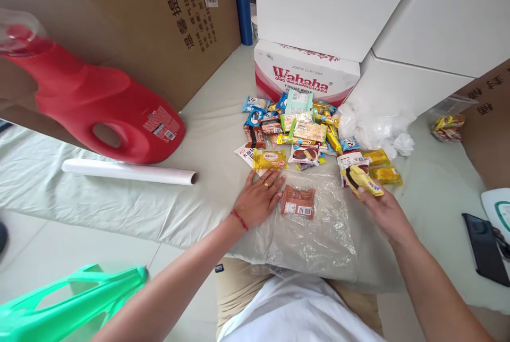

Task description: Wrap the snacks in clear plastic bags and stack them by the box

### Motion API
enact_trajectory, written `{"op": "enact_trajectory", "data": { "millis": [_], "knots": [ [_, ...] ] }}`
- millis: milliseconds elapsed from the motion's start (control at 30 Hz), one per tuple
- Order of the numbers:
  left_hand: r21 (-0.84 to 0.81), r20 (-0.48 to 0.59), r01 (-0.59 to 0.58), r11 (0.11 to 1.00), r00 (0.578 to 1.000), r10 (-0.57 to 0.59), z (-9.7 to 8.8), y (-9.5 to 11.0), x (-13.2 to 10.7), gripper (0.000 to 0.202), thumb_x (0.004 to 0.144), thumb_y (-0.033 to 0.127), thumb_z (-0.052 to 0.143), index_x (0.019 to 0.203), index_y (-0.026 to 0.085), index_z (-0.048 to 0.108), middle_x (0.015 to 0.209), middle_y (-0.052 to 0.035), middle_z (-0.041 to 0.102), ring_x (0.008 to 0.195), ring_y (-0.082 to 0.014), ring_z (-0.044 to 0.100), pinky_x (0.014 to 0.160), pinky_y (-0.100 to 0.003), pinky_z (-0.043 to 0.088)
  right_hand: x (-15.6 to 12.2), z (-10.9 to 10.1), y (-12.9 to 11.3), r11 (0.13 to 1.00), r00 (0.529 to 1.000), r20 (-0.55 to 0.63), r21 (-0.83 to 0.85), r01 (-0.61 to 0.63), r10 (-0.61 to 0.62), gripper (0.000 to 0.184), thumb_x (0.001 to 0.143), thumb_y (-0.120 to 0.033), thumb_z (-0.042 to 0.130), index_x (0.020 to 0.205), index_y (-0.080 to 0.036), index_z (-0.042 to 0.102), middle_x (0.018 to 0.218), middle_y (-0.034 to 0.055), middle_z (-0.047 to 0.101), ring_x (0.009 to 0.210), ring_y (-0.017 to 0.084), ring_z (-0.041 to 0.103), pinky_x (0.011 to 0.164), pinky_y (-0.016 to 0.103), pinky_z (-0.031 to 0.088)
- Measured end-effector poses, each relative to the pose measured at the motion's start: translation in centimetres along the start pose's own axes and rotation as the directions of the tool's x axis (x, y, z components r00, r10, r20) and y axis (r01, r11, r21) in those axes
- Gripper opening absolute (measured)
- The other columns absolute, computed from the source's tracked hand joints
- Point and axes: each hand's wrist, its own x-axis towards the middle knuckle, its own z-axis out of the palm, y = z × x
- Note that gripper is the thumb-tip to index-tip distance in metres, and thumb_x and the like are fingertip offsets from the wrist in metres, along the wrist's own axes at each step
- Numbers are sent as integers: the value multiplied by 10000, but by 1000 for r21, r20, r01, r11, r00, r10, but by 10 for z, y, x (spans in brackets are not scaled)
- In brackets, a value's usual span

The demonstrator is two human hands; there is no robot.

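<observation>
Pale cloth covers the table I'm watching. The person's right hand grips a yellow snack packet, while the left hand lies palm down, fingers spread, at the left of a clear plastic bag. A brown snack packet sits between the hands, inside or on that bag, I can't tell. Beyond lie heaped wrapped snacks, before a Wahaha water carton; left is a red jug, right a black phone.
</observation>
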Motion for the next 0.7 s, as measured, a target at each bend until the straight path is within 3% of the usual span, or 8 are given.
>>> {"op": "enact_trajectory", "data": {
  "millis": [133, 267, 333, 400, 500, 600, 667, 700],
  "knots": [
    [1, -6, 21, 1000, 1000, -21, -1, 0, -1, 514, 1073, 378, 299, 1575, 310, 388, 1636, -34, 411, 1524, -252, 360, 1292, -559, 121, -14, 24, -8, 997, 982, 185, -57, 56, -44, 490, 843, -559, 743, 1229, -285, 618, 1232, 66, 714, 1103, 271, 684, 929, 439, 579],
    [38, 23, 43, 998, 999, -44, -1, 2, -1, 508, 1073, 361, 290, 1563, 296, 407, 1634, -33, 413, 1519, -265, 365, 1277, -592, 124, -20, 69, -17, 977, 906, 409, -121, 175, -112, 349, 950, -552, 591, 1114, -244, 588, 1030, 51, 721, 935, 233, 677, 818, 377, 568],
    [54, 23, 41, 998, 999, -42, 0, 2, 0, 510, 1069, 356, 299, 1564, 302, 406, 1634, -35, 413, 1518, -269, 366, 1272, -593, 136, -19, 85, -16, 874, 881, 447, -356, 331, -152, 292, 987, -495, 526, 996, -221, 625, 955, 73, 697, 944, 260, 637, 852, 412, 543],
    [64, 16, 39, 997, 999, -40, 0, 2, 0, 515, 1066, 352, 304, 1570, 307, 396, 1631, -39, 418, 1514, -269, 374, 1270, -585, 148, -18, 93, -13, 688, 897, 404, -600, 408, -179, 273, 982, -439, 528, 980, -202, 665, 964, 114, 679, 986, 305, 600, 902, 471, 517],
    [73, 16, 39, 997, 999, -40, 1, 2, 0, 521, 1066, 350, 298, 1577, 303, 382, 1630, -41, 420, 1513, -269, 376, 1266, -582, 161, -17, 92, -11, 517, 892, 337, -729, 449, -300, 404, 968, -425, 559, 1272, -172, 644, 1204, 179, 646, 1160, 361, 548, 1016, 541, 469],
    [73, 18, 33, 997, 999, -34, 0, 3, 0, 520, 1066, 358, 303, 1576, 301, 384, 1632, -37, 418, 1518, -265, 366, 1265, -576, 175, -16, 89, -17, 410, 715, 558, -586, 699, -421, 652, 935, -480, 629, 1505, -201, 481, 1464, 167, 537, 1433, 386, 368, 1179, 615, 322],
    [70, 21, 33, 997, 999, -35, -1, 3, 0, 513, 1069, 364, 301, 1567, 296, 400, 1633, -35, 415, 1514, -264, 371, 1263, -574, 182, -15, 91, -20, 338, 575, 708, -468, 817, -410, 677, 909, -438, 689, 1520, -248, 467, 1502, 130, 530, 1518, 377, 260, 1227, 674, 192],
    [69, 22, 37, 997, 999, -39, -1, 4, 0, 509, 1071, 366, 297, 1561, 292, 410, 1634, -34, 413, 1511, -264, 375, 1262, -575, 184, -15, 93, -20, 320, 544, 741, -445, 837, -394, 634, 908, -382, 700, 1497, -266, 495, 1484, 117, 554, 1524, 369, 261, 1230, 694, 150]
  ]
}}
